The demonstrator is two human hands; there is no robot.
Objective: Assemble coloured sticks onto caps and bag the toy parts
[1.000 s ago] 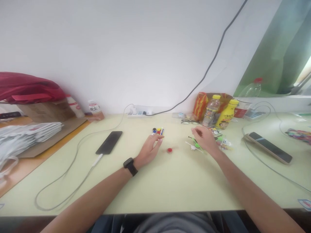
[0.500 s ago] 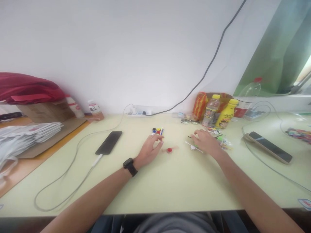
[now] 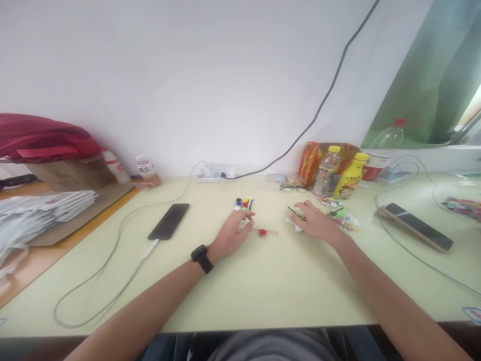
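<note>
My left hand (image 3: 233, 231), with a dark watch (image 3: 202, 258) on the wrist, rests open beside a cluster of small coloured discs and sticks (image 3: 244, 201). To its right lies a small red disc (image 3: 262, 232) with thin reddish arms, which look blurred. My right hand (image 3: 313, 219) has thumb and index finger about a thin black stick (image 3: 296, 213); the contact is small and partly hidden. Under that hand, a white stick piece with a round centre (image 3: 297, 228) shows only in part. More small colourful pieces and clear wrapping (image 3: 345, 219) lie just beyond the right hand.
A phone (image 3: 169, 221) on a cable lies at left, another phone (image 3: 419, 228) at right. Glasses (image 3: 294, 188), a clear bottle (image 3: 326, 172) and a yellow bottle (image 3: 351, 175) stand near the wall. A power strip (image 3: 214, 177) sits at the back; stacked white packets (image 3: 48, 210) are far left.
My right hand has shifted slightly towards me, covering more of the white piece. More of the black stick shows, at a changed angle. The red piece's arms have turned. My left hand stays nearly still.
</note>
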